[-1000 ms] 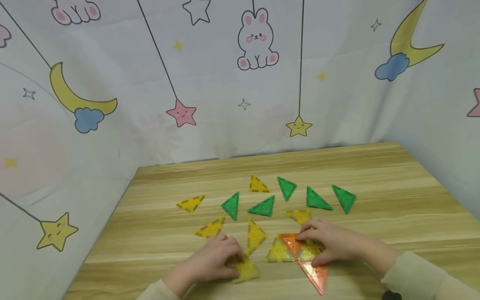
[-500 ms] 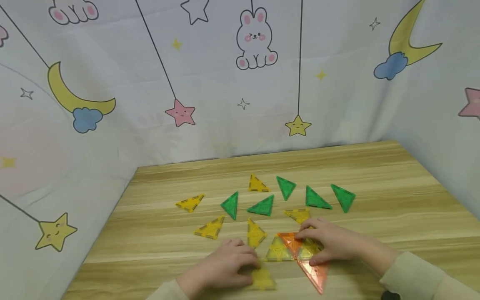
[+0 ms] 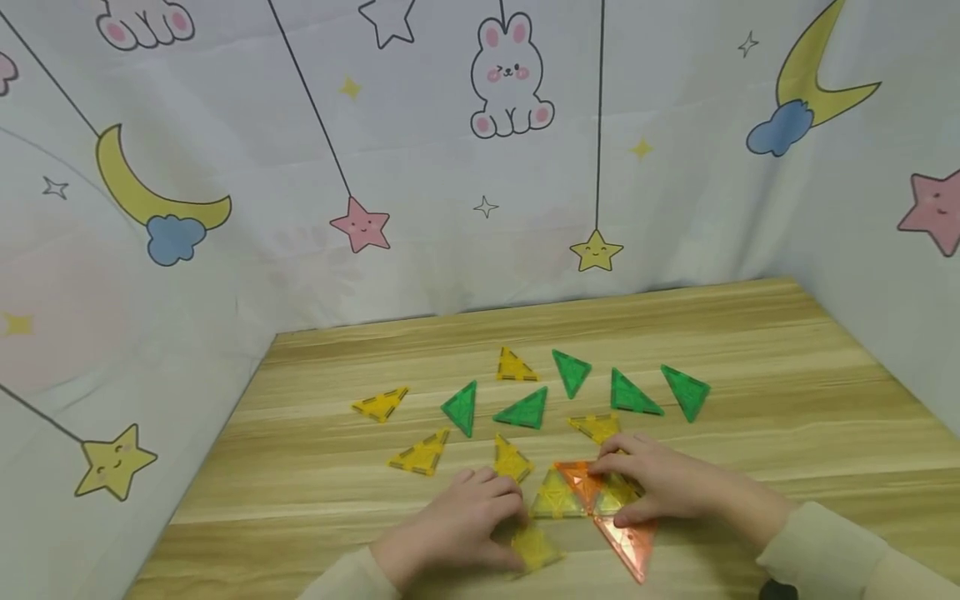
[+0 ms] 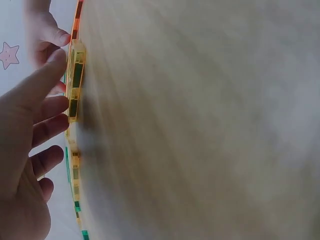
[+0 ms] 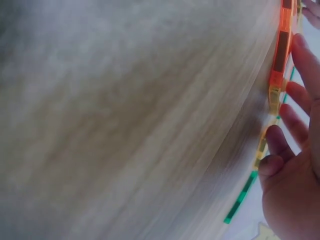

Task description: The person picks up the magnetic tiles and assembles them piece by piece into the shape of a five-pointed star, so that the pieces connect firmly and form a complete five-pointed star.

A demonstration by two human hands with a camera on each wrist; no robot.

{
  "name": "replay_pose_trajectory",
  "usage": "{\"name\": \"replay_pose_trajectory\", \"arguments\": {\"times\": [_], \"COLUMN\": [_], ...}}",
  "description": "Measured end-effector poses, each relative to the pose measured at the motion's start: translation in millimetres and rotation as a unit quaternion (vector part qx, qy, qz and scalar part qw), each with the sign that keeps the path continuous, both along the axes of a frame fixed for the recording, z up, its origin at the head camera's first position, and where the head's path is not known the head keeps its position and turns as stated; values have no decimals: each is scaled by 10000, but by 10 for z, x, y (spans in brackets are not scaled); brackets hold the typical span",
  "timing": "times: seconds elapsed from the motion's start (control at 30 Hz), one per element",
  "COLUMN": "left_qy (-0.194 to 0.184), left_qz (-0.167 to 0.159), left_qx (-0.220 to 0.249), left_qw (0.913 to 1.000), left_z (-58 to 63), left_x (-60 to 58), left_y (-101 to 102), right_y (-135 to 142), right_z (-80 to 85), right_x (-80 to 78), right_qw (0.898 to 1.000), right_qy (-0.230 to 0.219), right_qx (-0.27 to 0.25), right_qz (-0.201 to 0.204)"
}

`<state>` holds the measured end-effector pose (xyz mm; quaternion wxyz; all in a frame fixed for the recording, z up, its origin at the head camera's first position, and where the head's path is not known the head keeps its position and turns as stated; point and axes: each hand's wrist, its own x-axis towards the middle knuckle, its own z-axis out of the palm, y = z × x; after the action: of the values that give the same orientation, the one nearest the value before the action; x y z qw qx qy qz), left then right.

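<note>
My left hand (image 3: 468,521) pinches a pale yellow triangular magnetic tile (image 3: 536,548) just above or on the table; the left wrist view shows the thumb and fingertips against the tile's edge. To its right lies a joined group: an orange triangle (image 3: 576,477) between two pale yellow triangles, the left pale yellow one (image 3: 553,497) fully showing. Below them sits a larger orange triangle (image 3: 632,548). Fingertips of my right hand (image 3: 667,482) rest on the group, with the thumb on the lower orange tile. That hand partly covers the right pale yellow tile (image 3: 613,497).
Several green triangles lie farther back, among them one green tile (image 3: 522,408). Loose yellow right triangles surround the group, such as a yellow tile (image 3: 420,454) left and another yellow tile (image 3: 595,427) behind my right hand. A printed curtain (image 3: 420,150) borders the wooden table (image 3: 787,375).
My left hand has slid the pale yellow tile rightward, closer to the joined group. My right hand stays on the group in nearly the same place.
</note>
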<state>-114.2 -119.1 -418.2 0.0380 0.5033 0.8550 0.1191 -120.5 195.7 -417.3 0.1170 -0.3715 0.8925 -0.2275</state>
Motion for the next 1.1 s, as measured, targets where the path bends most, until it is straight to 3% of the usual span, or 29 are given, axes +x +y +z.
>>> {"name": "replay_pose_trajectory", "arguments": {"times": [0.2,0.43,0.83,1.1], "left_qy": [-331,-95,75,200], "left_qz": [-14,-193,-488,-596], "left_qx": [-98,-67,-199,75], "left_qw": [9994,9997,9986,9980], "left_z": [40,23,12,-7], "left_x": [-9,-28,-8,13], "left_y": [-5,-9,128,163], "right_y": [19,58,13,18], "right_z": [1,-10,-15,-44], "right_x": [3,7,10,10], "right_qw": [9999,9991,10000,10000], "right_qy": [81,330,49,62], "right_qx": [-56,-105,-9,-24], "right_qz": [66,242,23,-2]}}
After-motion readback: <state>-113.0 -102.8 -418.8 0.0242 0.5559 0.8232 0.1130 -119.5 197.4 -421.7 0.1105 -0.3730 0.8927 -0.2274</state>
